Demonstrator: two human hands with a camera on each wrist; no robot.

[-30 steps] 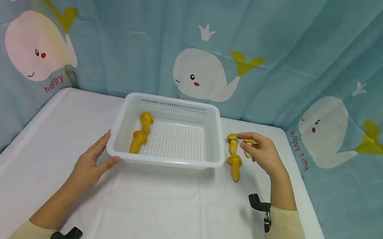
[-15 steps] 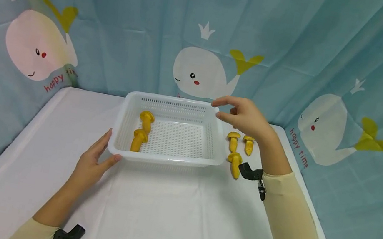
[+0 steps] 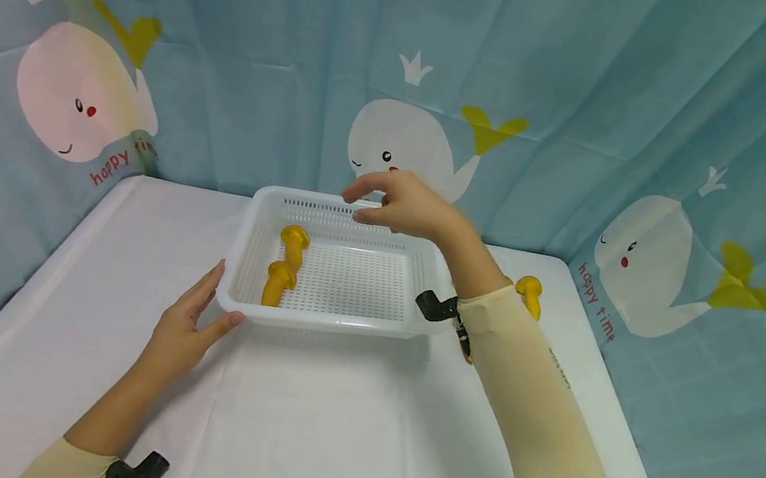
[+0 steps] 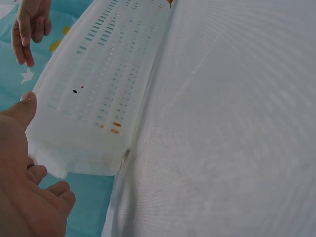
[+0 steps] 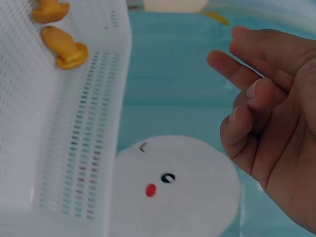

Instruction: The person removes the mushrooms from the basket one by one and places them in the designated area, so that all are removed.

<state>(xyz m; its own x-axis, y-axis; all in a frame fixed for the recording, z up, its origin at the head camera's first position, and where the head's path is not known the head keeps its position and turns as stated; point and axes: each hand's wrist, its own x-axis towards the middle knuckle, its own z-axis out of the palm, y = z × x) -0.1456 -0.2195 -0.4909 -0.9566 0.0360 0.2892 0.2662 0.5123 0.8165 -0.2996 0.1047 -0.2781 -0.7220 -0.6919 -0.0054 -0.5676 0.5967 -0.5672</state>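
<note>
A white plastic basket [image 3: 331,321] with slotted walls stands at the far middle of the table. Inside it, along the left side, lie two yellow mushrooms, one farther back [image 3: 294,238] and one nearer [image 3: 280,277]. My left hand [image 3: 180,336] rests at the basket's near left corner, thumb toward the front and extended fingers along the left side. Above the back rim hovers my right hand [image 3: 411,206], fingers loosely bent with nothing between them; the right wrist view shows that hand [image 5: 276,113] apart from the basket. Right of the basket lies another yellow mushroom [image 3: 530,289].
My right forearm [image 3: 518,388] covers part of the table right of the basket, hiding more yellow mushrooms. A blue curtain [image 3: 264,84] with whale prints hangs close behind the white-covered table [image 3: 314,422]. Black wrist mounts [image 3: 137,473] stick out from the sleeves.
My right hand has lifted from beside the mushrooms on the right and moved left, over the basket's back edge. The left hand and basket stay put.
</note>
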